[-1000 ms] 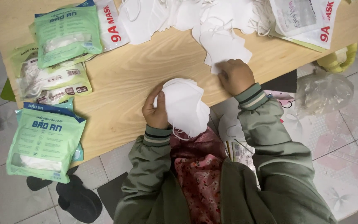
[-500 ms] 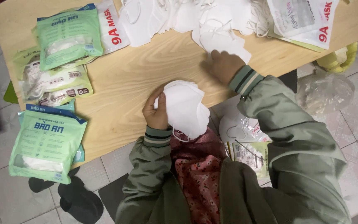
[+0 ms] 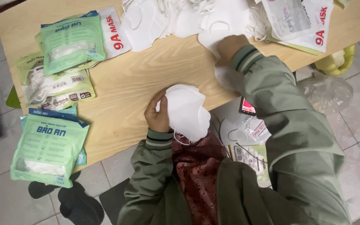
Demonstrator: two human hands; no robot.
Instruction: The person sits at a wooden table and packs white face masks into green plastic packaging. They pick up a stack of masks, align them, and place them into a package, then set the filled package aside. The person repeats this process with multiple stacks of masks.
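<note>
At the near edge of the wooden surface (image 3: 138, 83), a stack of white masks (image 3: 188, 110) is being held by the left hand (image 3: 158, 116), its grip pressed around the stack. One loose mask (image 3: 213, 35) is being reached by the right hand (image 3: 230, 46); its grip cannot be told. Masks are being kept inside green pouches (image 3: 48, 150).

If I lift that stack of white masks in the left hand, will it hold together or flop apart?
The mask stack likely flexes: its edges fan unevenly beyond the left hand. Probably light, since only thumb and fingers hold it. Ear loops dangling below might snag.
</note>
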